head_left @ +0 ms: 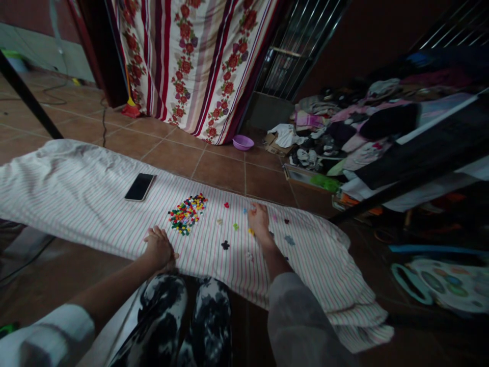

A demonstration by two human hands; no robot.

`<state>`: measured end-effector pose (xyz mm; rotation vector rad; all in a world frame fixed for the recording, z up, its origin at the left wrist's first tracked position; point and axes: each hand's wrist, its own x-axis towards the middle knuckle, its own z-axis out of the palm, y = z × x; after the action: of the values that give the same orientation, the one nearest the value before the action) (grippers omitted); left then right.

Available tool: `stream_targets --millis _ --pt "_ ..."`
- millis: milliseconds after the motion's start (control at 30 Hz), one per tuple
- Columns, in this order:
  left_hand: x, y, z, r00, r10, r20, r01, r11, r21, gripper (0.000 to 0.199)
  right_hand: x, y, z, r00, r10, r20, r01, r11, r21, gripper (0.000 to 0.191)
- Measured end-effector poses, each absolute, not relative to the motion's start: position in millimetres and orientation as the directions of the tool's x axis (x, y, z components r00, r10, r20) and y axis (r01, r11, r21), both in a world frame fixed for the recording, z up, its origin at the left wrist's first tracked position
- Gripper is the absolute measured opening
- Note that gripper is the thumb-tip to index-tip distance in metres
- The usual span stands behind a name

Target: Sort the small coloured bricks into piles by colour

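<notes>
Plastic pieces [187, 214], small and multicoloured, lie heaped on a striped bedsheet [95, 204] spread over the tiled floor, seen from the head camera. The pale sheet seems laid there to give a soft, plain ground on which such small bits stay visible (the tiles would show them far less well). Further pieces sit apart from the heap, among them a dark flower-shaped piece [225, 245] and a grey one [289, 240]. The right hand [260, 221] reaches out past the heap, its fingertips [254, 208] angled down to the sheet just above a yellow piece [251, 232]; whether they pinch anything cannot be told from here. The left hand [158, 248] rests at the sheet's near edge, fingers loosely curled, with nothing visible in its hold, perhaps steadying the person's lean. A smartphone [139, 187] lies face up to the left of the heap, within easy reach. Patterned trousers [164, 316] show the person sitting or kneeling close against the sheet. Beyond lie a purple bowl [243, 142] and heaped clothes [344, 127].
</notes>
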<state>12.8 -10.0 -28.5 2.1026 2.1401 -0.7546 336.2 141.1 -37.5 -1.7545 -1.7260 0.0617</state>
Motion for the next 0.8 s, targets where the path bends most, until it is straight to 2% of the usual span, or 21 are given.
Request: stream_targets --millis 233,433,667,800 --pt "11.2 -11.4 -30.6 -0.076 0.937 -0.34 0.957 -0.026 -0.287 0.089 246.1 110.0 -34.9 -0.094 0.925 0.369 0.714 0.321 -0.622 0.032" --pt "8.3 -17.7 -28.1 -0.052 0.948 -0.314 0.957 -0.042 -0.287 0.087 187.4 72.3 -46.3 -0.277 0.923 0.269 0.676 0.386 -0.628 0.029" --pt "-0.4 -29.5 -45.5 -0.015 0.986 -0.164 0.991 -0.007 -0.13 0.087 156.8 51.3 -56.0 -0.342 0.901 0.268 0.656 0.433 -0.618 0.029" --pt "-3.9 -34.8 -56.2 -0.032 0.99 -0.136 0.998 0.026 -0.052 0.084 143.6 47.4 -55.5 -0.345 0.906 0.243 0.676 0.42 -0.605 0.028"
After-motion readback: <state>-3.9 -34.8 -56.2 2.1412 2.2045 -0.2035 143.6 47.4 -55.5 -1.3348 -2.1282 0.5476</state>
